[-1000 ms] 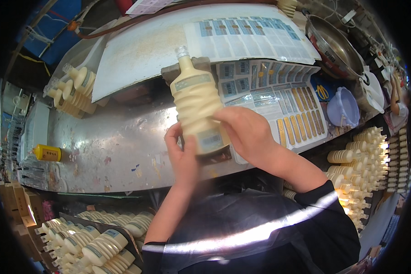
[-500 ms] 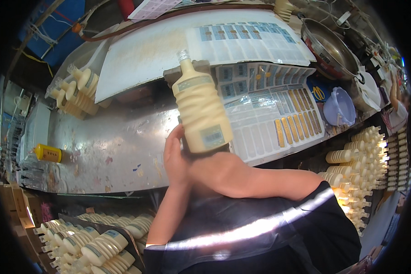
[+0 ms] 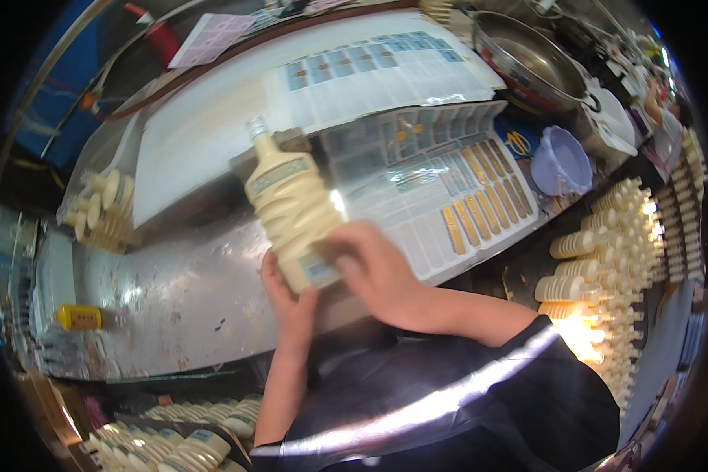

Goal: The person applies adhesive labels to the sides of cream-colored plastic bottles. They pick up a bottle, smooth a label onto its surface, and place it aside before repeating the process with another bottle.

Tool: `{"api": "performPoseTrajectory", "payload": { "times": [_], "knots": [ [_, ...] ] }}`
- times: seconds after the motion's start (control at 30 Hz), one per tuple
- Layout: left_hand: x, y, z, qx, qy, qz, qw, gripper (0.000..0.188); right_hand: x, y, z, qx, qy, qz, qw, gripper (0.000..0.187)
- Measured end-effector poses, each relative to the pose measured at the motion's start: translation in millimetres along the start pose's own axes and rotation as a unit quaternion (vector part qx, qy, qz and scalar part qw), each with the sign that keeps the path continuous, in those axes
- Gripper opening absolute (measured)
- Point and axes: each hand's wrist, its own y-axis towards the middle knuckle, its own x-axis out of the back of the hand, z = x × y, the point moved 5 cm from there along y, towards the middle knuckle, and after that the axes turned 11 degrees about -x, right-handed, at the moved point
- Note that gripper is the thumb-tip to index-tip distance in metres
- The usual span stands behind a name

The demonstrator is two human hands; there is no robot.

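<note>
A cream-coloured bottle [image 3: 293, 200] with wavy ridges, a clear capped neck and blue-grey labels leans over the work table, its neck pointing away from me and to the left. My left hand [image 3: 291, 313] grips its base from below, thumb and fingers on either side. At the bottle's lower right side is my right hand [image 3: 376, 275], its fingers curled together and blurred; whether a small thing is pinched in them I cannot make out. Just right of the bottle lies a sheet of gold and blue label strips [image 3: 407, 245].
Behind stands a white board [image 3: 204, 126] with another label sheet [image 3: 385, 93]. A purple bucket [image 3: 562, 165] and a large pan [image 3: 527, 51] are at the right. More bottles stand at far left [image 3: 102, 212], right [image 3: 566, 275] and lower left [image 3: 189, 452]. A yellow container [image 3: 79, 317] rests on the metal table [image 3: 173, 299].
My view has shifted, so the scene sits further left. The bottle now tilts more to the left. My right hand has come from below the base up to the bottle's right side.
</note>
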Motion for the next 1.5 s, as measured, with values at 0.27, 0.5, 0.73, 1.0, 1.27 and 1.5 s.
{"api": "performPoseTrajectory", "payload": {
  "times": [0.27, 0.5, 0.73, 1.0, 1.27, 1.5],
  "knots": [
    [19, -3, 4, -0.049, 0.154, -0.021, 0.987, 0.078, -11, 5, -19, 0.192, -0.205, 0.036, 0.959, 0.029],
    [-1, 10, -82, -0.304, 0.458, 0.040, 0.834, 0.067, 26, -12, -5, 0.084, 0.067, 0.064, 0.992, 0.021],
    [-12, 12, -47, -0.269, 0.371, 0.048, 0.888, 0.067, 141, -56, -80, -0.039, -0.379, -0.076, 0.921, 0.012],
    [-40, 13, -94, -0.333, 0.546, 0.149, 0.754, 0.058, 122, -112, -103, 0.038, -0.521, 0.006, 0.853, 0.041],
    [-108, -6, -93, -0.342, 0.353, 0.264, 0.830, 0.038, 127, -85, -101, -0.145, -0.072, -0.015, 0.987, 0.018],
    [-133, 12, -94, -0.366, 0.394, 0.182, 0.823, 0.034, 92, -47, -13, -0.071, -0.018, 0.019, 0.997, 0.026]
  ]
}}
